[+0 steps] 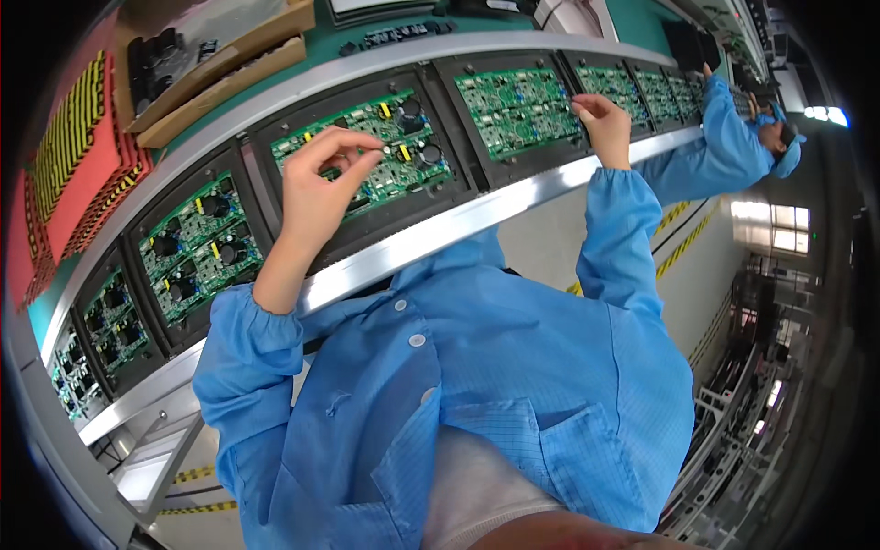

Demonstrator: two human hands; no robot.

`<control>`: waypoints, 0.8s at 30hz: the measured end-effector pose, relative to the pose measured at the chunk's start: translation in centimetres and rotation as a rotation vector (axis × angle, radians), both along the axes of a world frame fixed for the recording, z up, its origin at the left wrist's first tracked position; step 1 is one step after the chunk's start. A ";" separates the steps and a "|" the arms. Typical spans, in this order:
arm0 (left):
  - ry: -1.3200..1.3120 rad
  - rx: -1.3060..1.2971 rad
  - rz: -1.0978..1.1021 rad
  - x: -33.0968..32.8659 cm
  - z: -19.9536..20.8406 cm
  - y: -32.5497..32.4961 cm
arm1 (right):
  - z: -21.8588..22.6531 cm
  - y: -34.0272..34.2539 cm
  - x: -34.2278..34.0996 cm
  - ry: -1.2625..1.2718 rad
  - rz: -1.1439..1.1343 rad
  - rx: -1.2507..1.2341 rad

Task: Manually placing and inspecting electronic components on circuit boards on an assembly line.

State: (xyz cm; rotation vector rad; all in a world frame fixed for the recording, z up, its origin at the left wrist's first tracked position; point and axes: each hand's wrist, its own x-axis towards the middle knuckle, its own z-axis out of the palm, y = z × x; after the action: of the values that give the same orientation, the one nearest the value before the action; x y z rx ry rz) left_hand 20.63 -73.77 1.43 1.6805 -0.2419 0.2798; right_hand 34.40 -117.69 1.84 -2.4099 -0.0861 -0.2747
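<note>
My left hand [321, 179] is over a green circuit board [390, 176] that lies in a black carrier tray [390, 217]. Its thumb and forefinger come together in a pinch just above the board, near a yellow part and two black round capacitors [429, 154]. Anything between those fingertips is too small to name. Farther right, my right hand [607, 128] hovers by the right edge of another green circuit board [513, 115], which shows no large black capacitors. Its thumb and forefinger are also pinched, and what they hold, if anything, cannot be made out.
A metal rail [431, 240] edges the line of trays. More capacitor-fitted boards [197, 243] sit at left. Behind stand an open cardboard box [215, 55] of black parts and stacked red-and-yellow-striped sheets [78, 156]. A co-worker in blue [733, 137] works farther right.
</note>
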 end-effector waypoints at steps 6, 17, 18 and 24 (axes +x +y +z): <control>0.028 0.003 0.030 0.2 -0.2 -0.2 | -2.0 0.3 0.5 0.021 -0.030 -0.173; 0.013 0.074 0.025 0.3 -0.4 -0.4 | -2.0 0.9 0.1 0.087 -0.126 -0.250; 0.017 0.083 0.029 0.4 -0.4 -0.4 | -2.1 0.7 0.2 0.090 -0.132 -0.261; 0.016 0.090 0.028 0.7 -0.4 -0.7 | -3.3 -0.4 0.3 0.063 -0.120 -0.216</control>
State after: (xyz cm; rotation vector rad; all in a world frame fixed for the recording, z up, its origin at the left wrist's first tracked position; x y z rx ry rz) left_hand 21.32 -74.46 0.98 1.7754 -0.2223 0.2801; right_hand 34.72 -118.07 -1.43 -2.6412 0.0603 -0.2553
